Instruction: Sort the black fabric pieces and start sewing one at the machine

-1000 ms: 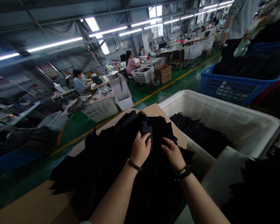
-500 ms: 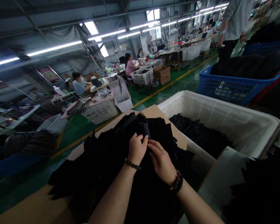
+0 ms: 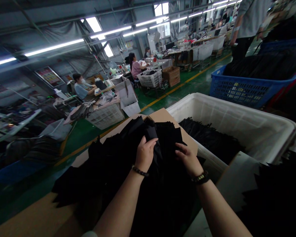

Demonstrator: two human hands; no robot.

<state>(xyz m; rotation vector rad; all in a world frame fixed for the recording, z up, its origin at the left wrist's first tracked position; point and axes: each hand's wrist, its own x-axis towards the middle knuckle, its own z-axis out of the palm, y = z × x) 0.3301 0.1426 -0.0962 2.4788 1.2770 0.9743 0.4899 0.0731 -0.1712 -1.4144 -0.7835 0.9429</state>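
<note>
My left hand (image 3: 145, 154) is closed on a black fabric piece (image 3: 151, 132), which catches some light and lies over the middle of a dark heap. My right hand (image 3: 189, 160) is to the right, by the edge of a stack of black fabric pieces (image 3: 169, 133). Its fingers are slightly bent and apart, with nothing clearly gripped between them. A wide spread of black fabric pieces (image 3: 106, 164) with jagged edges lies left of my hands. Individual layers under my wrists are too dark to make out.
Cardboard (image 3: 160, 115) lies beneath the heap. On the right stands a white tub (image 3: 259, 126) holding black pieces, with a blue basket (image 3: 239, 90) behind it. A person in grey (image 3: 253, 19) stands beyond. Other people sit at sewing tables across the green floor.
My right hand has moved away from my left, to the right and slightly down, and its fingers have spread. My left hand remains at nearly the same place on the fabric.
</note>
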